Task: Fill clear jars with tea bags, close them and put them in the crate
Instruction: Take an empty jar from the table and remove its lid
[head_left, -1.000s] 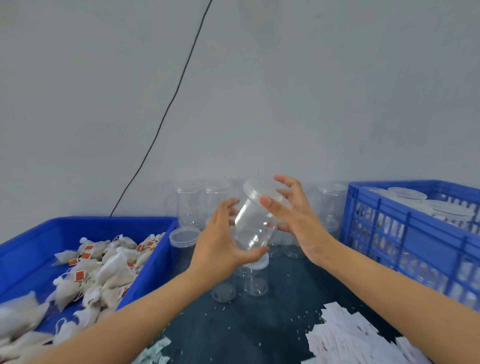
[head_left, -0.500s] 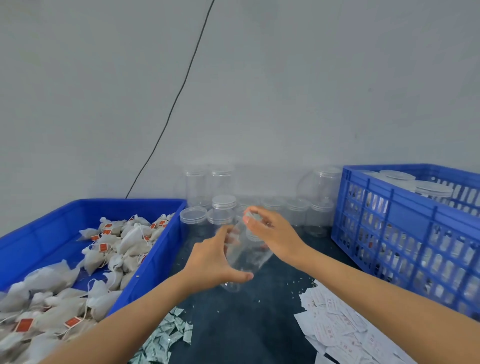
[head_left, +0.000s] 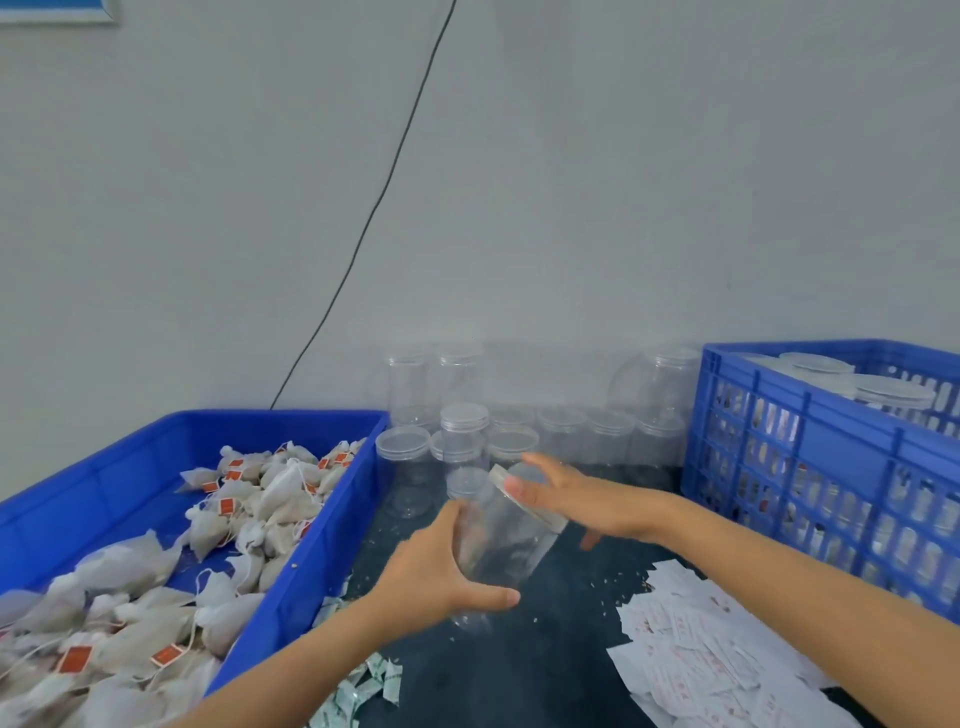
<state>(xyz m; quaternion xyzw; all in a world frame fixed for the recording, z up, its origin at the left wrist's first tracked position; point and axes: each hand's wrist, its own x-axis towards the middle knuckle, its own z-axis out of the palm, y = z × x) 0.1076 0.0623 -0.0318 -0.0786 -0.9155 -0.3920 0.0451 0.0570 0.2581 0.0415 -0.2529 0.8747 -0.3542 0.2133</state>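
Observation:
My left hand grips the body of an empty clear jar, tilted with its top toward the upper right, low over the dark table. My right hand is on the jar's lid, fingers curled around its rim. White tea bags with orange tags fill the blue tray at the left. The blue slatted crate at the right holds closed jars.
Several empty lidded clear jars stand in rows against the back wall, between tray and crate. White paper labels lie scattered at the lower right, small green-white sachets at the bottom centre. A black cable runs down the wall.
Both hands have brought the jar down from chest height toward the table and nearer to me. The view has shifted, showing more of the tea bag tray and the back jars.

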